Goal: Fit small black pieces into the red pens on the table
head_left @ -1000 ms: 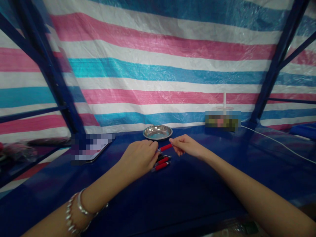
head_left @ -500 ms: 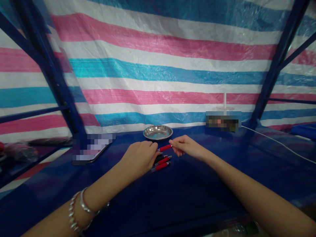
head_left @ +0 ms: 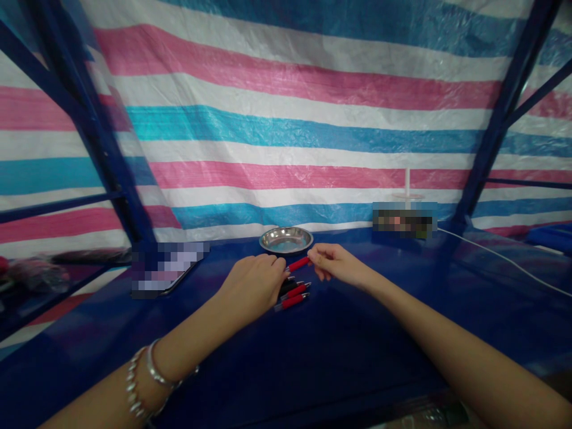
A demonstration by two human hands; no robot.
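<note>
Mid-frame, my right hand and left hand pinch opposite ends of 1 red pen, not yet released, while 2 other red pens lie just below.

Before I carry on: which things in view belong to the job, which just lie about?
Likely in the job:
slim red pen, pinched by the right hand, its other end at the left hand
two more red pens; something black, partly hidden

Lying about, probably:
round shiny metal dish, not held
thin white cable
flat, dark-edged object, partly pixelated
</note>
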